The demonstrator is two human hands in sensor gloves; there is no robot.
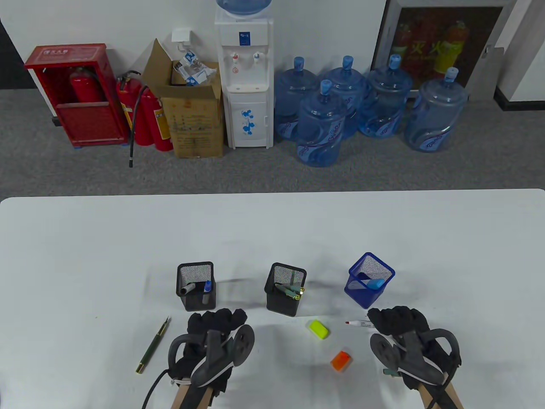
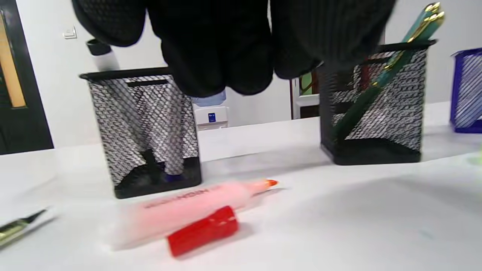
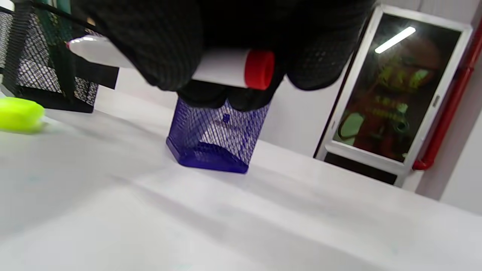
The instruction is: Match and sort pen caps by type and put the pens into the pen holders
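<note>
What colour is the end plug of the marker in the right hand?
Red; the marker has a white barrel. Clearest in the right wrist view.

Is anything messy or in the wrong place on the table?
Yes. A yellow cap and an orange cap lie loose between the hands. A green pen lies left of the left hand, outside any holder. The right hand holds an uncapped marker.

Black pen holders (image 2: 145, 128) and blue pen holder (image 3: 218, 139): fine wire mesh, solid rims. Gloves on left hand (image 1: 213, 336) and right hand (image 1: 402, 336): matt black knit cloth. White marker (image 3: 222, 67): smooth plastic barrel, glossy red end. Pink highlighter (image 2: 188, 210) translucent plastic; red cap (image 2: 203, 235) beside it glossy. Green pen (image 1: 153, 346): dark lacquered barrel, gold metal trim. Table (image 1: 272, 230): smooth matt white.
</note>
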